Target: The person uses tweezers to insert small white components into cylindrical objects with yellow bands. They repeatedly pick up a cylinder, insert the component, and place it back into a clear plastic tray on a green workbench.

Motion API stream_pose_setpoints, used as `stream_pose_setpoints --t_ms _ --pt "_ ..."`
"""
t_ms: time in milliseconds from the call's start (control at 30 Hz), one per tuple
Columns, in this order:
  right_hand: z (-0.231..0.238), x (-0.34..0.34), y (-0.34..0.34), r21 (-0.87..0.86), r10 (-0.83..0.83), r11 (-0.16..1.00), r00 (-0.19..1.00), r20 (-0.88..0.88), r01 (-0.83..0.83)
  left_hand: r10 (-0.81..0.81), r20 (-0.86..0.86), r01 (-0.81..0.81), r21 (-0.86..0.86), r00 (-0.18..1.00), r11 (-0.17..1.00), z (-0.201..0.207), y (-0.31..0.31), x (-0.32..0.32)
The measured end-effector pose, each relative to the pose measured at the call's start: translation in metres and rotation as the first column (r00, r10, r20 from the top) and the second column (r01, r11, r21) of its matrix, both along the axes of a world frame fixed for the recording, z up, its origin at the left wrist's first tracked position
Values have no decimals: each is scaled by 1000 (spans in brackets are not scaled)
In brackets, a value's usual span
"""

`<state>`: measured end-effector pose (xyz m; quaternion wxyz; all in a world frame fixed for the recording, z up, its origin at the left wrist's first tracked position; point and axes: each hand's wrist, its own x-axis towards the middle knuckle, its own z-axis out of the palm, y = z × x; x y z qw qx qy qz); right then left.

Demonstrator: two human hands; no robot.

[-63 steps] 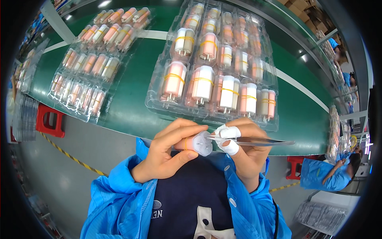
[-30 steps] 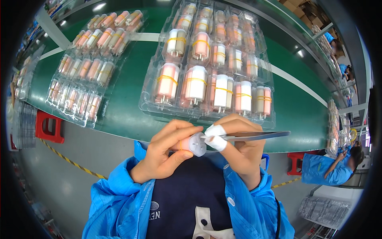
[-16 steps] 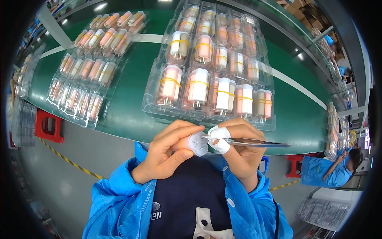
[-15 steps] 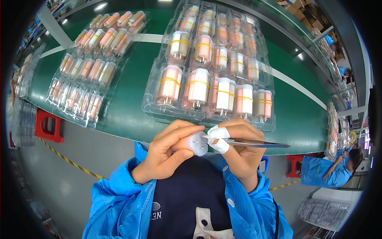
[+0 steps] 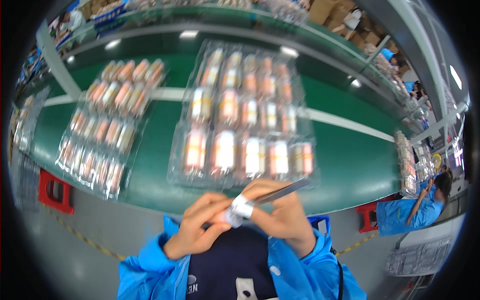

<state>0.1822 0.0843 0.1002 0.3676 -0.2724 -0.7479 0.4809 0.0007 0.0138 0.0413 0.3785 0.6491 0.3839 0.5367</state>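
My left hand (image 5: 199, 227) is closed around a small cylinder (image 5: 233, 218) with a pale, rounded end and a pinkish body, held just in front of my dark shirt. In my right hand (image 5: 282, 216) is a pair of metal tweezers (image 5: 281, 193), its broad end pointing up and to the right. White tape (image 5: 242, 206) wraps the fingertips of that hand, which meet the cylinder's pale end. The fingers cover the tweezer tips, and motion blurs the picture. Just beyond both hands lies a clear plastic tray (image 5: 176, 176) of banded pink, white and grey cylinders.
More clear trays of cylinders (image 5: 102, 131) lie on the green table (image 5: 150, 165) to the left. A red stool (image 5: 66, 200) stands at the lower left. Beside my right arm is a blue bin (image 5: 322, 224). Far right, a person in blue (image 5: 400, 216) sits by other trays.
The whole view has shifted, so table and trays sit lower and blurred. My right fingers have closed in over the cylinder's end, and the tweezers now slant upward.
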Motion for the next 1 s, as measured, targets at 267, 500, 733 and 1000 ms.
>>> stream_pose_setpoints --t_ms 267,500,733,1000 --pt "-6 5 2 35 16 999 994 -111 -12 27 91 -25 -32 995 999 3 3 2" --pt "-10 10 -16 -98 -137 988 970 -201 119 -19 312 112 -285 950 952 1 -4 9" --pt "-16 17 -11 16 -92 995 990 -107 95 -60 427 234 -369 902 900 18 -5 14" --pt "-8 18 -22 -128 -184 979 954 -238 157 -105 310 176 -209 945 962 7 -1 12"
